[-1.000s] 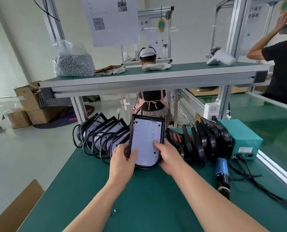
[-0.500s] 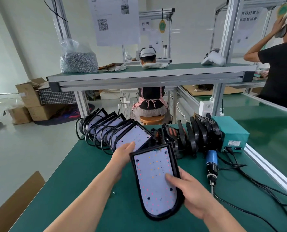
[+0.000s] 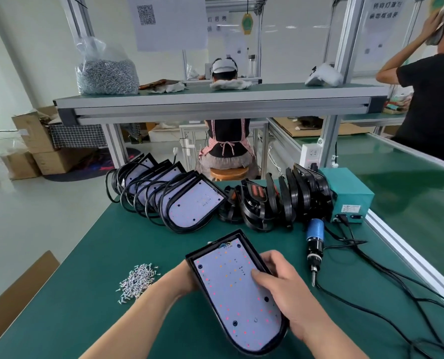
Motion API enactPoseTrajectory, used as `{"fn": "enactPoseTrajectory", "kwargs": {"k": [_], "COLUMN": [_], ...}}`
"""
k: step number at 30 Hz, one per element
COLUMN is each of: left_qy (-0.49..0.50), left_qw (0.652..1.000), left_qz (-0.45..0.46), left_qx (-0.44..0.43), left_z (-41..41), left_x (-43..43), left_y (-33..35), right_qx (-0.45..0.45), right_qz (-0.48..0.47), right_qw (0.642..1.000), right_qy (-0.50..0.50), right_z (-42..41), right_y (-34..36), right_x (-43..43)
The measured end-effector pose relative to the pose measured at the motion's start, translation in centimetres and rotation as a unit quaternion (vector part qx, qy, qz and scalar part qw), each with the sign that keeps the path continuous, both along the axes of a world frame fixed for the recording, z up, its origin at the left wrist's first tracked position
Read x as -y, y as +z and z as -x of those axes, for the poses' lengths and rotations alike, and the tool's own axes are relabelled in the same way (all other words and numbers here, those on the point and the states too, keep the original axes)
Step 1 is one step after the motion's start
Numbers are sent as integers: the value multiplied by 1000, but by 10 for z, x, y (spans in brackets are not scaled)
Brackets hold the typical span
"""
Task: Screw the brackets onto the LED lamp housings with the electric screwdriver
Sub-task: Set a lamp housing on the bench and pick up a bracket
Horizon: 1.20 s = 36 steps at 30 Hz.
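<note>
Fingers point(image 3: 275, 256) of the right hand point(image 3: 287, 290) are curled over the right edge of the LED lamp housing point(image 3: 237, 294), with the thumb pressed flat on the white LED board, so that side has a proper grip. On the left hand point(image 3: 182, 280) only the heel and wrist show, snug against the housing's left edge. Its fingers are hidden behind the housing, so honestly I can't tell if they're wrapped around it or just propping it up from below. The housing sits between both hands over the near part of the green tabletop point(image 3: 86, 255), board side up, square end pointing away and rounded end toward the person. The electric screwdriver point(image 3: 315, 246) lies on the tabletop just right of the hands, bit pointing toward the near edge, nobody touching it, and its cable runs to a teal power box point(image 3: 350, 194). A loose pile of screws point(image 3: 138, 279) is on the tabletop left of the left wrist. Further back, a row of lamp housings point(image 3: 189, 203) leans one on another, and right beside them black parts point(image 3: 280, 200) stand on edge.
</note>
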<state>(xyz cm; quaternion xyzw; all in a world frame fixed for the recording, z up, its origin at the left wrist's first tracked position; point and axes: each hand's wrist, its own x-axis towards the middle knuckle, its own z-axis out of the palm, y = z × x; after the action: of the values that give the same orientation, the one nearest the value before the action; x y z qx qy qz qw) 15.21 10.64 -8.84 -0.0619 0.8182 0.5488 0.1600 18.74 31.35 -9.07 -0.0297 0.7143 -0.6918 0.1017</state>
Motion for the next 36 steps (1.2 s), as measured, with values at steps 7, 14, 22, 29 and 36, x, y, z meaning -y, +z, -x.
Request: {"fn": "enactPoseTrajectory", "kwargs": {"k": [7,14,22,29,36], "left_qy": [161,132,194,177,182], "left_qw": [934,963,969,973,964], "left_qz": [-313,-227,-122,-90,-40], "left_qx": [-54,-63,-96,-119,-189], "left_z": [-10,-27,-19,-14,-17], "left_x": [3,-6,-8,-8,-11], "left_y": [-23,-39,-53,-53,-52], "right_qx": [-10,-50,-127,-277,-251], "right_qz": [-66,-109,-181,-327,-523], "right_qw": [992,983,970,888,808], "right_qy": [-106,-141,-100,-167,-107], "right_z": [0,8,29,90,150], "right_y": [-32,-47,-45,-16,-4], "right_x": [26,41,38,21,11]}}
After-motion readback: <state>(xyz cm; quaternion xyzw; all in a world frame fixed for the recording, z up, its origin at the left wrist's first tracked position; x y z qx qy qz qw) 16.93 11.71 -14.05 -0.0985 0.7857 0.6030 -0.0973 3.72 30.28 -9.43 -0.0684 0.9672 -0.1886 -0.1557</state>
